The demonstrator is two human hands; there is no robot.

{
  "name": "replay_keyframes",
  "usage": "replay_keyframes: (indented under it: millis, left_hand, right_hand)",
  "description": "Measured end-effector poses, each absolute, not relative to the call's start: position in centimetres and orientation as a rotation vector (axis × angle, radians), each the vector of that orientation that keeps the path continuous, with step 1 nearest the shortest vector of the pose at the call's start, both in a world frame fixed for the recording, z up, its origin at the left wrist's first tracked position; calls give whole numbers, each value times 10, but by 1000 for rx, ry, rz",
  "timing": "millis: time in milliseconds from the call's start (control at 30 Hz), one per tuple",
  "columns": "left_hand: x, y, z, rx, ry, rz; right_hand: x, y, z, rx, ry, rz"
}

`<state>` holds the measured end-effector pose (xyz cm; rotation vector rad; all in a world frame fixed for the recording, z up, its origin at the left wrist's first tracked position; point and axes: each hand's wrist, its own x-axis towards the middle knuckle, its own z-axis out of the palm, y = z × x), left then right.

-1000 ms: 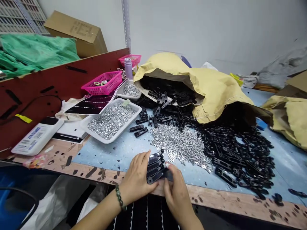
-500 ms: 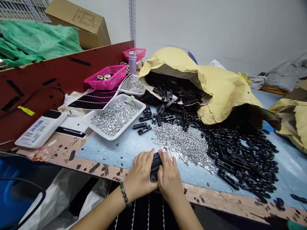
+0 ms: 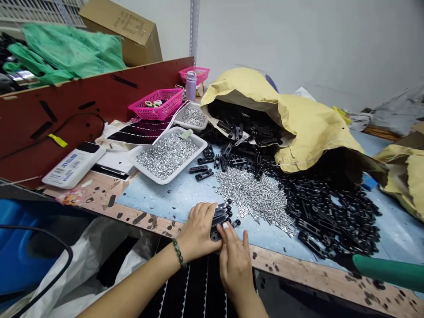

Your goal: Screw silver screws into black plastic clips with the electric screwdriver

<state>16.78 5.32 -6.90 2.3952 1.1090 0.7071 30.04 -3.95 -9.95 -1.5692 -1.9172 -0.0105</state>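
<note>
My left hand (image 3: 198,229), with a dark bead bracelet on the wrist, is wrapped round a stack of long black plastic pieces (image 3: 221,214) at the table's front edge. Round black ends stick out of the stack on its right side. My right hand (image 3: 234,256) presses its fingers on the near right part of the same stack; its fingertips partly cover the lower pieces. Just beyond the hands lies a pile of silver screws and nuts (image 3: 255,196). To its right spreads a heap of loose black plastic parts (image 3: 334,216).
A white tray of small metal parts (image 3: 168,154) stands left of centre, with a pink basket (image 3: 159,104) behind it. A yellow paper sack (image 3: 245,84) spills black parts. A white scale (image 3: 74,164) lies left. A green cylindrical thing with a dark end (image 3: 387,270) reaches in from the right.
My right hand has slid down and toward me along the stack, uncovering the pieces' round ends. The green thing has come further into view from the right. The view has shifted slightly.
</note>
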Motion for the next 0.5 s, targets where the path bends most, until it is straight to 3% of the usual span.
replay_keyframes:
  millis: [300,500]
  left_hand:
    - [146,43,-46,2289,1004,911]
    - [-2,6,-7,2057,963,425]
  right_hand:
    - [326,-49,-89,-1620,-1540,63]
    - [340,-54,-90,-1677,-1439,185]
